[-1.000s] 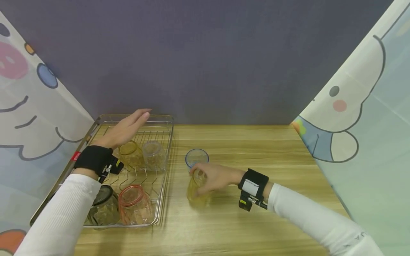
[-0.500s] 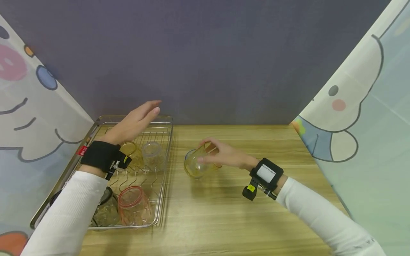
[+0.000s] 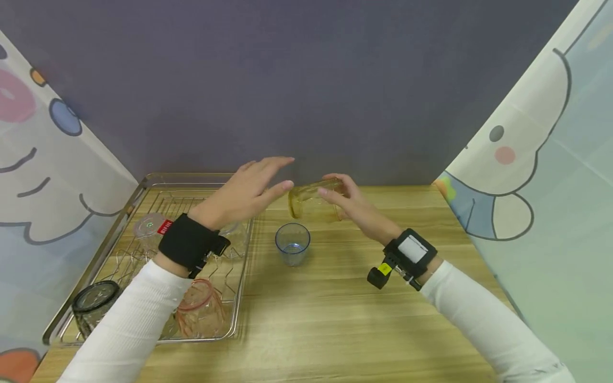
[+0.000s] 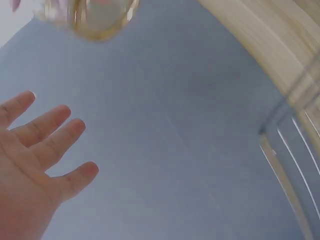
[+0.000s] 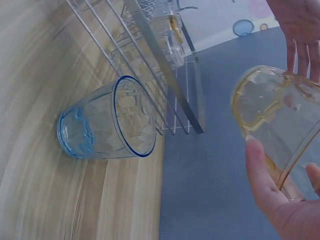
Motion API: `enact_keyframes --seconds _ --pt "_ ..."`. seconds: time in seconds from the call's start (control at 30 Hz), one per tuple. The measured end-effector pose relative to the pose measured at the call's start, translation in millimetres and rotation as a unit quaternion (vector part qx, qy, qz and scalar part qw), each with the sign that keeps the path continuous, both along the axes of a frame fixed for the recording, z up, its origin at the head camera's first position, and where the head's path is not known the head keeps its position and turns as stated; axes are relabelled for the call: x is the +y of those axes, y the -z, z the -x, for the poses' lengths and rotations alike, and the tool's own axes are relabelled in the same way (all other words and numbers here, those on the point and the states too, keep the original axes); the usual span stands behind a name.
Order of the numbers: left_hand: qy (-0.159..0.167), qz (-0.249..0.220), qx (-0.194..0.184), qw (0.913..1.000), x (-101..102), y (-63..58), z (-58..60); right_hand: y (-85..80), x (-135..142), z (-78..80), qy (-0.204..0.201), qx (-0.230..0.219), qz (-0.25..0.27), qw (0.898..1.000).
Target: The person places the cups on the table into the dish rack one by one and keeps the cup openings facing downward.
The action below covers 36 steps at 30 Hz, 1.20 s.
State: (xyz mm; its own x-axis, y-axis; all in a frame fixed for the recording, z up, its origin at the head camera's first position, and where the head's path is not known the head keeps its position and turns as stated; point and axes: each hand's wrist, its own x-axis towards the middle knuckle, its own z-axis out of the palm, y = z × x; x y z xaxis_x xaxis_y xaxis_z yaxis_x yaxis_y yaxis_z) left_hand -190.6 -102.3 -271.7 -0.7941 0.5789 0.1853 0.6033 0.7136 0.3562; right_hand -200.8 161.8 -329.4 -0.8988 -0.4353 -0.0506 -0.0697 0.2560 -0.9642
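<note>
My right hand holds a yellow glass by its side, thumb and fingers around it. The glass lies tilted sideways above the table, its base toward my left hand. My left hand is raised with its fingers extended, fingertips close to that base. In the left wrist view, the fingers are spread apart, and part of the yellow glass shows at the top. Below the held glass, a blue-rimmed glass stands upright on the wooden table.
A metal wire rack stands at the left. It holds several upturned glasses, among them a black-rimmed glass, a pink glass and a clear glass; my left arm covers part of it. A grey panel rises behind the table.
My right hand has lifted the yellow glass off the table, tipped it sideways and moved it back and right, uncovering the blue-rimmed glass. My left hand has moved right from over the rack toward it.
</note>
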Motion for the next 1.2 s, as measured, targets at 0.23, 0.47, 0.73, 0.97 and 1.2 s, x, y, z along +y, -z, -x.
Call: enact_keyframes --seconds 0.23,0.47,0.73,0.97,1.2 --pt "0.042 0.069 0.021 0.9965 35.3 16.2 -20.3 4.0 9.4 0.9 0.016 -0.019 0.052 0.998" --pt "0.059 0.076 0.050 0.9941 51.7 40.8 -25.4 11.3 18.0 -0.7 0.011 -0.032 0.098 0.995" --pt "0.063 0.059 0.212 0.9734 61.7 68.6 -19.6 16.6 20.3 -7.4 0.001 -0.072 0.151 0.986" --pt "0.062 0.063 0.303 0.9488 65.9 89.0 -12.8 22.0 19.0 -10.4 -0.026 -0.092 0.142 0.985" --pt "0.083 -0.112 0.109 0.9843 65.4 91.0 -13.9 22.1 19.5 -13.3 -0.034 -0.105 0.120 0.987"
